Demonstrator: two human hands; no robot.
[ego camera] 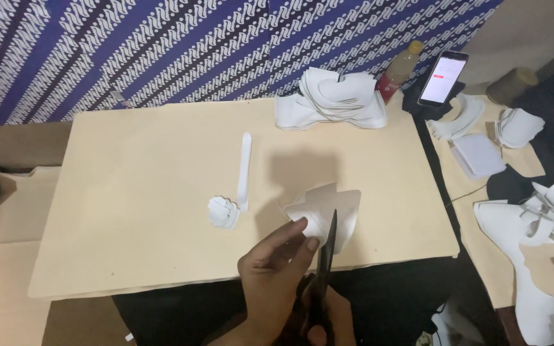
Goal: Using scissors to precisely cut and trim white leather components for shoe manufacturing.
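Left hand (277, 269) pinches white paper piece (325, 211); scissors (324, 269) upright beside it.
Paper lies just ahead of both hands at near table (129, 211) edge; right hand (328, 320) grips scissor handles, blades pointing away.

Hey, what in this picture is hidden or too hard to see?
- Right hand, head view: mostly cut off by the bottom edge and covered by the scissors.
- Paper piece: near edge hidden behind left hand.
- Phone screen: too small to read.
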